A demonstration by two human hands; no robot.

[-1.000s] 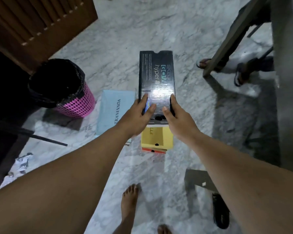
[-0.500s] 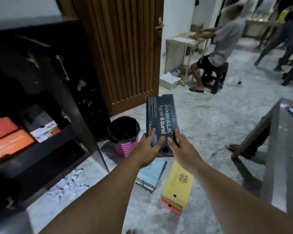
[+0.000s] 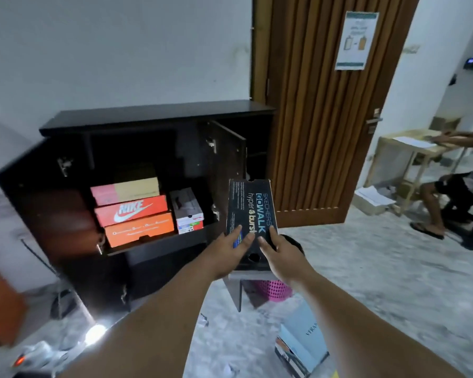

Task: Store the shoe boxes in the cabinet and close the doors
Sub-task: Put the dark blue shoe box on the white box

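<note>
We hold the black cardboard Skechers shoe box [image 3: 251, 214] in the air just right of the black wooden cabinet [image 3: 153, 115], in front of its open right door [image 3: 227, 165]. Our left hand [image 3: 227, 249] and right hand [image 3: 280, 255] each clasp the near end of the box, fingers spread over the lid, so both grips are closed on it.

Judging from the shelf, the task is about midway. Inside the cabinet a stack of three boxes sits already: a pink-and-tan box [image 3: 126, 190] on top, a red Nike box [image 3: 131, 210] under it, an orange box [image 3: 139, 230] at the bottom. A white box [image 3: 187, 210] stands upright just right of that stack. The black box is not yet stored, and a pale blue cardboard box [image 3: 303, 339] lies on the marble floor [image 3: 380, 282] below and right of the cabinet. Both doors are open and remain to be closed.

The open right door stands between our box and the shelf, so we would likely have to swing around it. A pink mesh waste bin [image 3: 276, 290] sits on the floor by that door, under our hands. A seated person [image 3: 453, 186] is well off to the right of the cabinet, beyond the brown slatted door [image 3: 325, 105].
</note>
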